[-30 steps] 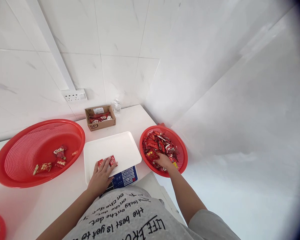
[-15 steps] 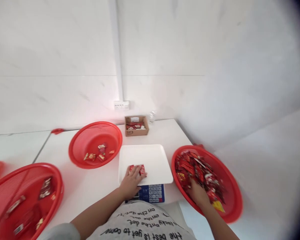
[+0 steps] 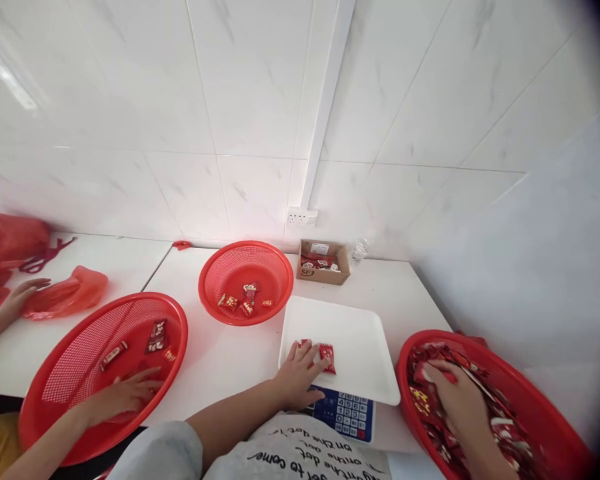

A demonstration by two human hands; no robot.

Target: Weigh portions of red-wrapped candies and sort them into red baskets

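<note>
My left hand (image 3: 297, 377) lies with fingers spread on a few red snack packets (image 3: 326, 356) at the near edge of the white scale tray (image 3: 350, 337). Under the tray's front edge shows the scale's blue keypad (image 3: 345, 413). My right hand (image 3: 457, 397) reaches palm-down into the red basket (image 3: 555, 417) at my right, which is heaped with red packets (image 3: 500, 427). Its fingers curl into the pile; what they hold is hidden.
A smaller red basket (image 3: 245, 257) with a few packets stands behind the tray. A cardboard box (image 3: 324, 264) and a clear bottle (image 3: 360, 249) sit by the wall. Another person's hand (image 3: 130, 395) is in a large red basket (image 3: 55, 373) at left, and another hand (image 3: 17, 298) touches red bags (image 3: 65, 293).
The view has swung left, bringing the neighbouring table, another person's hands and red bags into sight. My left hand stays on the packets on the tray; my right hand has reached farther into the basket.
</note>
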